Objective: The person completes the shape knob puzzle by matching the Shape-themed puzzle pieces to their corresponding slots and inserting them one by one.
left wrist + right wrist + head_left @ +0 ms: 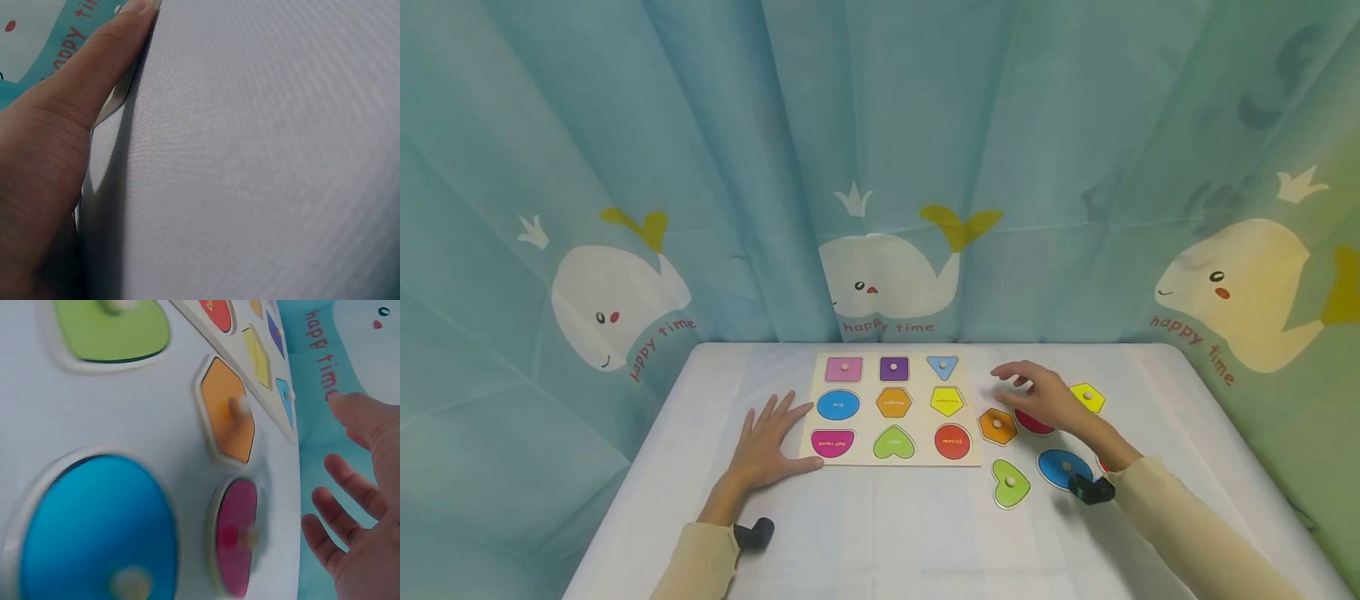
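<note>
My left hand point(765, 448) is spread flat on the table, its thumb and a fingertip at the left edge of a wooden shape puzzle board point(867, 423). Above the loose pieces hovers my right hand point(1047, 402), its fingers loosely bent with nothing between them. Below it lies a magenta half-round piece point(232, 515), partly hidden in the head view. An orange hexagon piece point(990, 429) is close by, near the board's right edge. The knobbed pink rectangle point(833, 373), purple square point(886, 373) and light blue triangle point(937, 362) sit in the board's far row.
More loose knobbed pieces lie to the right: a green heart point(1004, 495), a blue oval point(1056, 472), a yellow pentagon point(1096, 403) and a mostly hidden red piece point(1102, 466). A patterned curtain point(887, 125) hangs behind the white table point(880, 533).
</note>
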The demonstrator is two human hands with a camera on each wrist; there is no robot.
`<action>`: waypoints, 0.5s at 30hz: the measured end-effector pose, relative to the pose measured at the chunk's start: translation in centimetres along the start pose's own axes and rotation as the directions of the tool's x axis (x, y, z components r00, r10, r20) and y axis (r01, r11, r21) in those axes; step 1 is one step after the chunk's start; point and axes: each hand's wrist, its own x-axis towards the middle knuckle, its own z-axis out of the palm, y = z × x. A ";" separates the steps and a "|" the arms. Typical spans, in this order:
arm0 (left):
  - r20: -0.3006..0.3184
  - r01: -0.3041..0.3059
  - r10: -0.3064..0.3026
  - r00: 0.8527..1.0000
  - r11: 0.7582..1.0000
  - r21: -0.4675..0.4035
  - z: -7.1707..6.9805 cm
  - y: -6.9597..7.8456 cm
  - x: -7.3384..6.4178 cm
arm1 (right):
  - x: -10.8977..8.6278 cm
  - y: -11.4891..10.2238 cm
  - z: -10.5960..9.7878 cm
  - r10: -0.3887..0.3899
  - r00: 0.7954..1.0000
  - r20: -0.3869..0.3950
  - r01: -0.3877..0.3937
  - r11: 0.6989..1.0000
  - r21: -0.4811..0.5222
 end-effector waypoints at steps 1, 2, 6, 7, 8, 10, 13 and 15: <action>0.001 0.000 0.000 1.000 1.000 0.001 0.0 0.0 0.0 | -0.6 0.1 -0.2 0.004 1.000 -0.007 -0.004 1.000 0.000; 0.002 0.000 0.000 1.000 1.000 0.001 0.0 -0.1 0.0 | -1.3 0.2 -0.5 0.009 1.000 -0.014 -0.009 1.000 -0.001; 0.003 0.003 -0.003 1.000 1.000 0.003 0.1 -0.2 0.1 | -3.8 0.8 -1.1 0.017 0.999 -0.042 -0.017 1.000 -0.009; 0.003 0.003 -0.003 1.000 1.000 0.004 0.1 -0.2 0.1 | -4.5 1.0 -1.2 0.017 0.999 -0.048 -0.017 1.000 -0.006; 0.004 0.004 -0.004 1.000 1.000 0.004 0.1 -0.2 0.1 | -5.1 1.2 -1.4 0.018 0.998 -0.052 -0.019 1.000 -0.007; 0.008 0.005 -0.005 1.000 1.000 0.005 0.1 -0.2 0.2 | -6.3 1.6 -1.4 0.030 0.997 -0.065 -0.031 1.000 -0.002; 0.013 0.006 -0.006 1.000 1.000 0.004 0.0 -0.1 0.2 | -7.9 2.3 -1.3 0.046 0.995 -0.083 -0.047 0.999 -0.004; 0.015 0.008 -0.008 1.000 1.000 0.001 0.0 -0.1 0.2 | -8.8 2.7 -1.2 0.051 0.993 -0.106 -0.054 0.998 -0.025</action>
